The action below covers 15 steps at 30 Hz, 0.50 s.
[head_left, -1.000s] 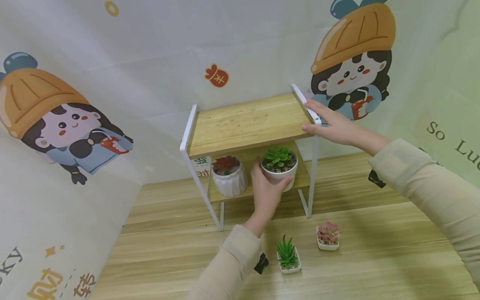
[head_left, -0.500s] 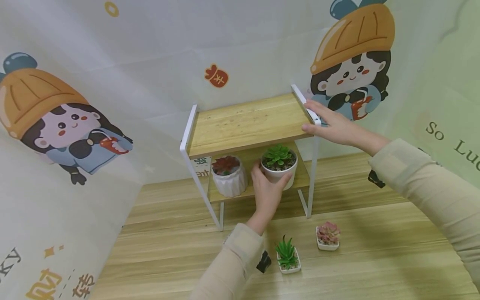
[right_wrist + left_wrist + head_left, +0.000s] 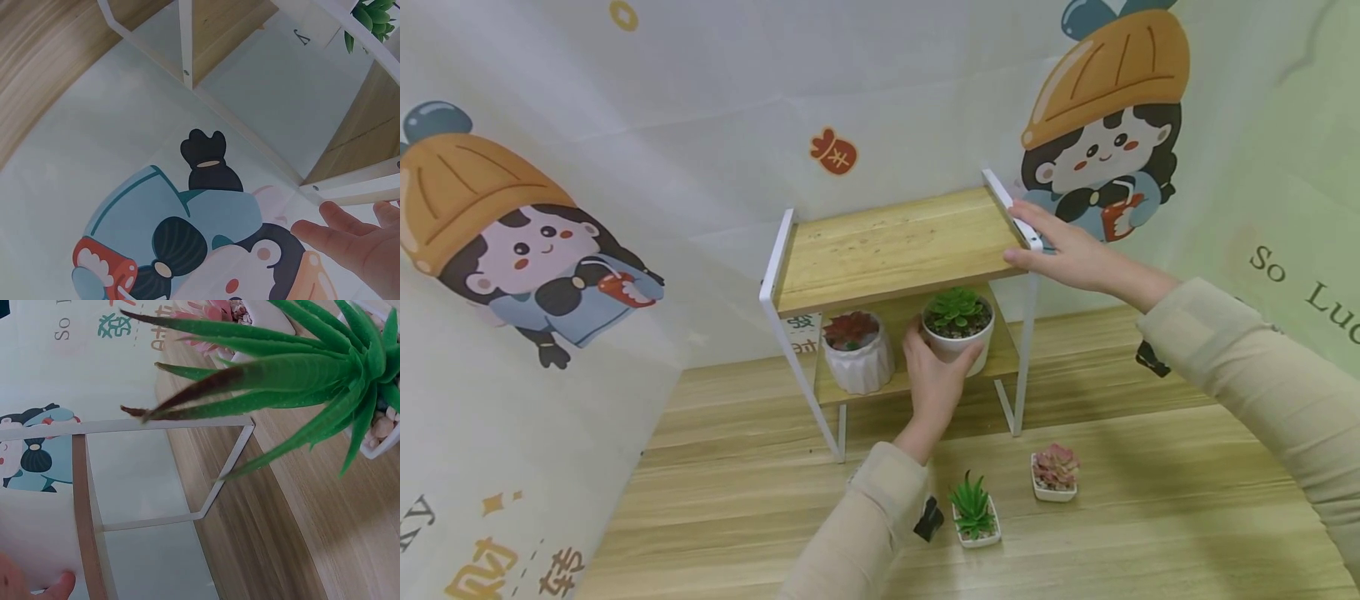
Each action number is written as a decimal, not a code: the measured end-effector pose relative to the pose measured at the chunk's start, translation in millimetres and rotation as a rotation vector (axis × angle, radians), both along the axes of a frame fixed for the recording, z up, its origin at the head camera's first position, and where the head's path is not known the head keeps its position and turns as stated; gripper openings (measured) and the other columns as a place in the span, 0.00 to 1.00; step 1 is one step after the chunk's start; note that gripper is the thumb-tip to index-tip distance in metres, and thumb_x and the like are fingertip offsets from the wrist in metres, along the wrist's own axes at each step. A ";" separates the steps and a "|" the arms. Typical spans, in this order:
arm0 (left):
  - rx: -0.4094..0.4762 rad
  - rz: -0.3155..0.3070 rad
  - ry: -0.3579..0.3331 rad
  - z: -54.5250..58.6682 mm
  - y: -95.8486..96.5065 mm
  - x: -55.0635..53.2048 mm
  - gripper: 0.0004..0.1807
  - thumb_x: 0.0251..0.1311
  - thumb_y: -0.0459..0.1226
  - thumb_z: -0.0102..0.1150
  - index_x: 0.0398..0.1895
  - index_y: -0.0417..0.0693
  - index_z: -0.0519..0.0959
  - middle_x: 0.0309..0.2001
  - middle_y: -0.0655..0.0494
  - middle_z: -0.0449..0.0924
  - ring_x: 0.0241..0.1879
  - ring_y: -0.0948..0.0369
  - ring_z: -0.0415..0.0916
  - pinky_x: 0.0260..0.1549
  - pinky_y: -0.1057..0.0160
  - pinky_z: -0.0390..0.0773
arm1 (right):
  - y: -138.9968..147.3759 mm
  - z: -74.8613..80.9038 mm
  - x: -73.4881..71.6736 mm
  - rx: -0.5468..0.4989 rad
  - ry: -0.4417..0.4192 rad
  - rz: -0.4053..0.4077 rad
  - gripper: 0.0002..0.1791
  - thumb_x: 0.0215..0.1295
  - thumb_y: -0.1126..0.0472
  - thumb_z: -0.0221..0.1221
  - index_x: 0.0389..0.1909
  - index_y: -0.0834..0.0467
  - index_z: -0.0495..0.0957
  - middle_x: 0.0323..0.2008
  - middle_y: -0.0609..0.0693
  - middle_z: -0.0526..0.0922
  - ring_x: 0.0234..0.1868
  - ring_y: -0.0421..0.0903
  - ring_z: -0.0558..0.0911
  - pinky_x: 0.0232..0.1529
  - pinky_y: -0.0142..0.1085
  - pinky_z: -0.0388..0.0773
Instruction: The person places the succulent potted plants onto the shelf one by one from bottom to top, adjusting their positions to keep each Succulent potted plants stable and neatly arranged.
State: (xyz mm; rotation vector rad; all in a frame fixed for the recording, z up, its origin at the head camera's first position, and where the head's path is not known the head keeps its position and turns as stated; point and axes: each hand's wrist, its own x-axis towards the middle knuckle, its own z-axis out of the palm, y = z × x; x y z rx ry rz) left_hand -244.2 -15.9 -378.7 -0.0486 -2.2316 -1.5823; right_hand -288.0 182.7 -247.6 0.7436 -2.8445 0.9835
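Note:
My left hand (image 3: 936,375) grips a white round pot (image 3: 957,337) at the right of the lower shelf, thumb and fingers around its near side. A leafy green succulent (image 3: 955,308) over pebbles fills it. In the left wrist view the thumb (image 3: 59,587) lies against the white pot (image 3: 44,531). At the top right corner of the two-tier shelf rack (image 3: 895,242), my right hand (image 3: 1063,250) rests with fingers stretched over the white side rail and thumb at the wooden board's front edge. A white fluted pot (image 3: 861,367) with a dark red succulent stands left of the gripped one.
On the wooden table (image 3: 715,500) before the rack sit a small spiky green plant (image 3: 974,512) and a pink succulent (image 3: 1056,475), both in white square pots. A printed cloth (image 3: 715,150) hangs behind and at both sides.
The gripped pot has shifted slightly back on the lower shelf, the left hand keeping its grip. My right hand has stayed on the rack's corner.

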 end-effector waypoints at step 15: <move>-0.135 -0.111 0.120 27.1 -45.9 51.8 0.44 0.49 0.42 0.67 0.65 0.40 0.54 0.64 0.45 0.57 0.61 0.49 0.59 0.56 0.51 0.67 | 0.3 -0.3 0.9 -0.011 -0.004 0.000 0.43 0.63 0.39 0.48 0.72 0.53 0.42 0.72 0.57 0.39 0.67 0.66 0.50 0.59 0.64 0.52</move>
